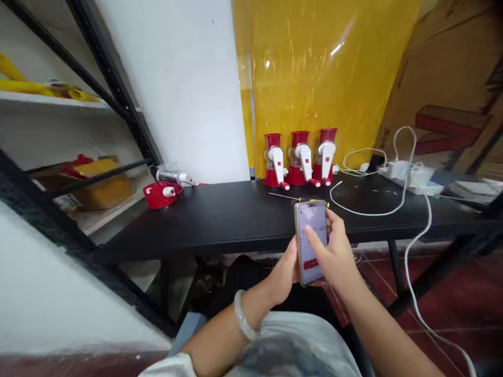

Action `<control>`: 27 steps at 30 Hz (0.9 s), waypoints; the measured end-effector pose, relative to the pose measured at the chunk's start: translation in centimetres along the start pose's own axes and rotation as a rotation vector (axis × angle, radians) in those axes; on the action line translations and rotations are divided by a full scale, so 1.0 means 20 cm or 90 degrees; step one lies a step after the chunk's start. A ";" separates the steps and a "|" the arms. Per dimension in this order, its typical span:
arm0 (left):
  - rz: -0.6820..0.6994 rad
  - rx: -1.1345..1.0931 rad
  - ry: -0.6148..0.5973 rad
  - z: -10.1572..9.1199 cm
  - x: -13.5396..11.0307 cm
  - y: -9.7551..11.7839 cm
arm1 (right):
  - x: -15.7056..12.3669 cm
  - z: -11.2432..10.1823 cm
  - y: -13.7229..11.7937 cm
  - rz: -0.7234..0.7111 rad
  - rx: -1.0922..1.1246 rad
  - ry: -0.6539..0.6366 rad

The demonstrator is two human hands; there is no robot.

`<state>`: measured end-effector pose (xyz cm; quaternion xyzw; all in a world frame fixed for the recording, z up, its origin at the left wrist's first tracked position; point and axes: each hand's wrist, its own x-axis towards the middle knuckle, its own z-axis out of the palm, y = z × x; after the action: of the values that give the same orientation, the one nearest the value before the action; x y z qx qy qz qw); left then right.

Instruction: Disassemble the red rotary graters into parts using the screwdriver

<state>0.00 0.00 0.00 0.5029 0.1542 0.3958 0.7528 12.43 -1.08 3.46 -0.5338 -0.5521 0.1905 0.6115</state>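
A smartphone (306,246) with a lit screen is held upright in front of the black table's near edge. My left hand (283,275) grips its lower left side, with a pale bangle on that wrist. My right hand (336,246) wraps round the right side, its thumb over the screen. The screen shows large digits and a red button near the bottom. Just beyond the phone lies a screwdriver (283,196) with a yellow and black handle, partly hidden. Three red and white rotary graters (301,159) with crank handles stand farther back.
On the black table (220,214), a red grater base (161,195) and a grater drum part (173,177) lie at the left. A power strip (396,170) with white cables sits at the right; one cable hangs off the edge. A metal shelf (129,115) stands left, a cardboard box (444,89) right.
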 end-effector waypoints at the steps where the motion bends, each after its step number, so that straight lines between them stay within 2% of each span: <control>1: -0.014 -0.002 -0.004 -0.01 -0.01 0.01 | 0.00 -0.01 0.00 0.007 0.010 -0.002; 4: -0.017 -0.016 -0.017 -0.02 -0.01 0.04 | -0.01 -0.04 0.03 0.010 0.005 -0.025; 7: 0.046 -0.041 -0.035 -0.03 0.00 0.09 | -0.02 -0.04 0.08 -0.014 -0.058 -0.079; 10: 0.105 -0.072 -0.046 -0.03 0.01 0.13 | -0.03 -0.01 0.12 -0.037 -0.120 -0.099; 13: 0.108 -0.083 -0.049 -0.04 0.01 0.16 | -0.02 0.04 0.13 -0.053 -0.108 -0.100; 17: 0.098 -0.043 -0.045 -0.06 0.00 0.19 | -0.01 0.08 0.12 -0.101 -0.102 -0.060; 21: 0.109 0.043 -0.065 -0.10 0.01 0.25 | 0.00 0.06 0.09 -0.140 -0.172 0.028; 25: 0.141 0.079 -0.009 -0.14 0.03 0.31 | -0.03 0.06 0.05 -0.177 -0.254 0.090; 27: 0.148 0.071 0.027 -0.15 0.04 0.32 | -0.05 0.07 0.04 -0.223 -0.288 0.111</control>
<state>-4.28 3.61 4.41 0.5499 0.1323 0.4820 0.6692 11.06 -1.06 2.01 -0.5673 -0.6099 -0.0924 0.5456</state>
